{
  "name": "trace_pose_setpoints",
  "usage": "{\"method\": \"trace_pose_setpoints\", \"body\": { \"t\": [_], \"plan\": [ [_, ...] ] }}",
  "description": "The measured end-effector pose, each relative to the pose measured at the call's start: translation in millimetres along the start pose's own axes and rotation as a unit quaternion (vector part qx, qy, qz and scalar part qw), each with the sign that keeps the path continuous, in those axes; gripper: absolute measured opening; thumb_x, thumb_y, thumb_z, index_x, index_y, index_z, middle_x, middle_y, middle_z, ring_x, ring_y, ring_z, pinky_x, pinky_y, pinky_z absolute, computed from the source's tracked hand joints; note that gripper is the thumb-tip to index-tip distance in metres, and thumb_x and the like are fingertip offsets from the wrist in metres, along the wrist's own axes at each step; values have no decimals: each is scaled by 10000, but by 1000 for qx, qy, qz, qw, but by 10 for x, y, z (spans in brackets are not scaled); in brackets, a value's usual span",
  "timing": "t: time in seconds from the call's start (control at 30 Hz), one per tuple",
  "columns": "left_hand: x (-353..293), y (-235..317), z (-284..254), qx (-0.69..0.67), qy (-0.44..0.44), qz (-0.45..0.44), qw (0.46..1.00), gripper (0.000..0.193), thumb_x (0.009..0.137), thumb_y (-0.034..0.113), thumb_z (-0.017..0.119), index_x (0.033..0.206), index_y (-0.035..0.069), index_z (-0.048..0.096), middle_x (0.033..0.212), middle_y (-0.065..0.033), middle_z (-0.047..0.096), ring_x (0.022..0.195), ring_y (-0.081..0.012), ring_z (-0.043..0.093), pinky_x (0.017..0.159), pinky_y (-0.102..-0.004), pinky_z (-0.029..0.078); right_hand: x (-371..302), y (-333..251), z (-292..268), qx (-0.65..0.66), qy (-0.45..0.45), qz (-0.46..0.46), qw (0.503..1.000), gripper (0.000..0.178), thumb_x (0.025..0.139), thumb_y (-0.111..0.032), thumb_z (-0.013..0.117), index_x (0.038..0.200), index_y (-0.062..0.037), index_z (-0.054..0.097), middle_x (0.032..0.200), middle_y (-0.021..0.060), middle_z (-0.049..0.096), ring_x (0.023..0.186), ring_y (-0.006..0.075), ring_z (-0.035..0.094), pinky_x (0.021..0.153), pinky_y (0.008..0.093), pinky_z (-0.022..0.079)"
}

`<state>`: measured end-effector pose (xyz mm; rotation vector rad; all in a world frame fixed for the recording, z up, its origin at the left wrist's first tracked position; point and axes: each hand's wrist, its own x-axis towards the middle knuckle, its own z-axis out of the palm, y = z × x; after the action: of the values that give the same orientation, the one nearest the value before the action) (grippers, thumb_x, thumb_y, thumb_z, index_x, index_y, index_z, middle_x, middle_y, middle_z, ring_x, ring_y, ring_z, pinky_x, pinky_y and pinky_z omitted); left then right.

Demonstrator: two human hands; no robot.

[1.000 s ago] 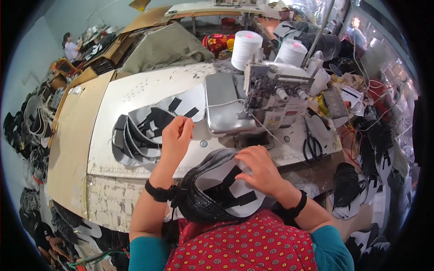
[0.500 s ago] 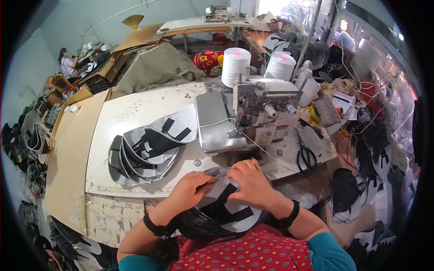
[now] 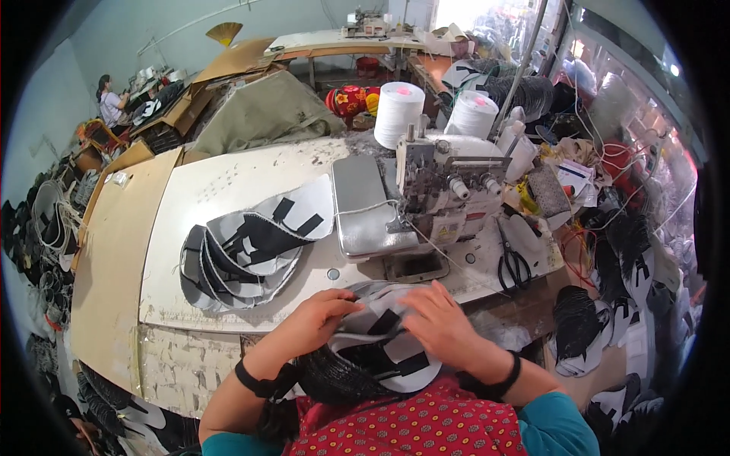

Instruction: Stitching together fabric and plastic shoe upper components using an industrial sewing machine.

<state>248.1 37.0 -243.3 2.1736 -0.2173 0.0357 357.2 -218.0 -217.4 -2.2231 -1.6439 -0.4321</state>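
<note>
At the front edge of the sewing table, a bundle of grey and black fabric pieces with black strips lies in my lap. My left hand pinches the raised grey edge of the top piece between thumb and fingers. Closed on the other side of that piece is my right hand, with its fingertips over the edge and slightly blurred. The fabric bows up between both hands, just short of the overlock sewing machine and its grey metal plate.
Left of the machine, a nested stack of similar fabric pieces lies on the white tabletop. Black scissors rest at the right. Two white thread cones stand behind the machine. Another person sits far left.
My right hand has pulled back from the machine and shifted right along the fabric. The top piece now rises and curves between my hands. My left hand has barely moved.
</note>
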Motion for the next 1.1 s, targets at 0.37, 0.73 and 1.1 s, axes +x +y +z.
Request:
{"method": "trace_pose_setpoints", "body": {
  "t": [0.37,0.73,1.1],
  "plan": [
    [482,30,-331,-430,134,-146,881,162,928,154,572,1005,44,661,882,-4,655,670,-85,534,624,-232,435,388,571,53,565,-4,331,756,198,923,-46,579,1097,-19,669,828,5,630,660,63,507,575,238,431],
    [1235,-363,-493,-282,228,-56,930,205,952,202,628,1091,52,637,906,38,632,800,-43,547,737,-208,438,514,370,578,396,116,312,856,174,916,-43,585,1074,23,616,782,151,651,728,198,671,582,305,508],
    [707,12,-506,-263,163,-259,915,230,950,221,600,872,6,626,726,-55,622,473,-102,500,438,-247,395,515,483,492,98,193,119,969,323,763,-33,702,1074,-21,615,1068,75,615,812,251,660,608,328,534]
  ]
}}
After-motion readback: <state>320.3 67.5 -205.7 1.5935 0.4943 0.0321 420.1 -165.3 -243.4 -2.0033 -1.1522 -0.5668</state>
